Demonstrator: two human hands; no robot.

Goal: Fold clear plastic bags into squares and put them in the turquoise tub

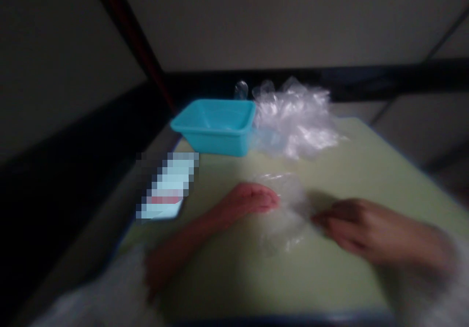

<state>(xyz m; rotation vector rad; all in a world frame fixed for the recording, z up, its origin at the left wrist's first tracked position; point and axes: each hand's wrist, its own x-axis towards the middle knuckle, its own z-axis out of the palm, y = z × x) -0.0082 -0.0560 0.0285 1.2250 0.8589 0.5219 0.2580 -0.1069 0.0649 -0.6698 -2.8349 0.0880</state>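
A clear plastic bag [287, 214] lies on the table between my two hands, its outline smeared by blur. My left hand [256, 198] is at the bag's left side, fingers curled together with the bag's edge at the fingertips. On the right, my right hand [353, 224] is closed in a pinch, its fingertips meeting the bag's right edge. How firmly either hand grips the thin film is hard to make out.
Behind the hands, a turquoise plastic basin [220, 141] stands at the back left of the pale green table [227, 288]. A heap of clear plastic bags [300, 117] sits beside it. A pixelated, phone-like flat object [170, 185] lies at the left edge.
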